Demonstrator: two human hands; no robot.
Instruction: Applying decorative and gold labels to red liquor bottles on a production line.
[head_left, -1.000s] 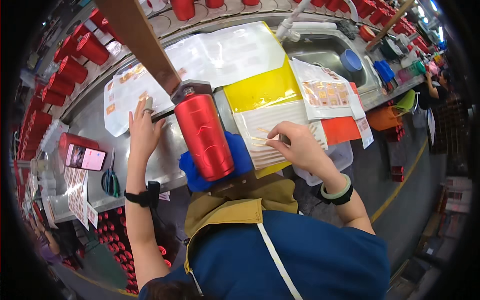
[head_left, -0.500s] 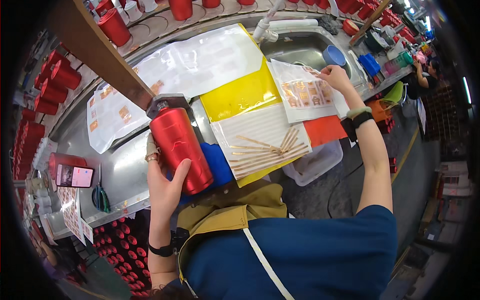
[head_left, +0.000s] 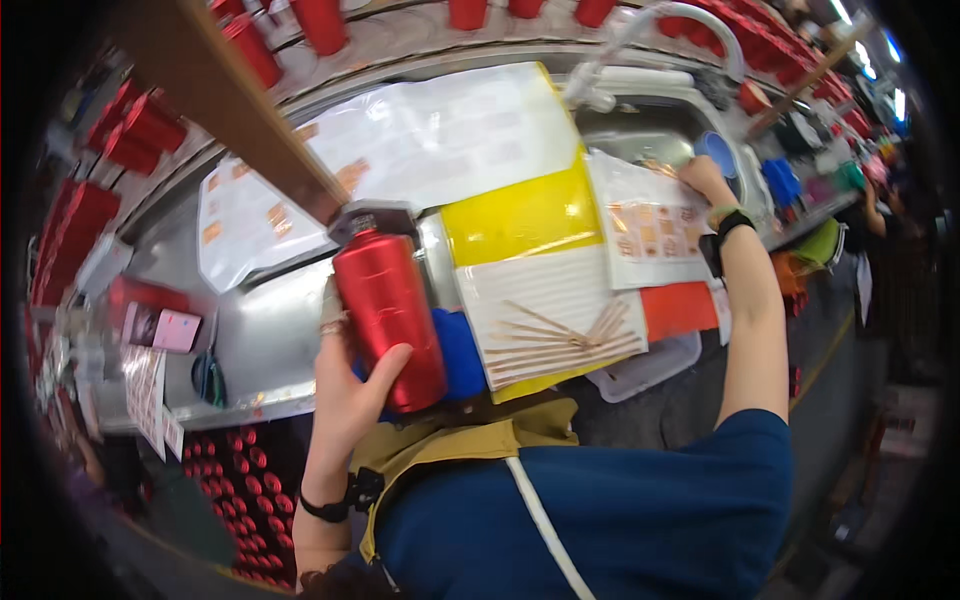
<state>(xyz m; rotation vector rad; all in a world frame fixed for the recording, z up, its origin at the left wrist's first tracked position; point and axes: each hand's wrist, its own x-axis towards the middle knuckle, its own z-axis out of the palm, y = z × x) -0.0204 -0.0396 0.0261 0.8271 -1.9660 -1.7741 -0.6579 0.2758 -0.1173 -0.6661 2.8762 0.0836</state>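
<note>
Head view: left hand (head_left: 345, 385) wraps fingers round red metal bottle (head_left: 390, 310), frame centre-left, upright over blue cloth (head_left: 460, 352). Right hand (head_left: 705, 180), upper right, fingers curled on sticker sheet (head_left: 650, 228) by sink (head_left: 650, 135); grip unclear. Recommend: keep bottle steady, lift one sticker cleanly w/o creasing.

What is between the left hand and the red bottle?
Nothing visible. The left hand is already wrapped around the red bottle, thumb on its front. The right hand is far off, on a sticker sheet by the sink.
</note>
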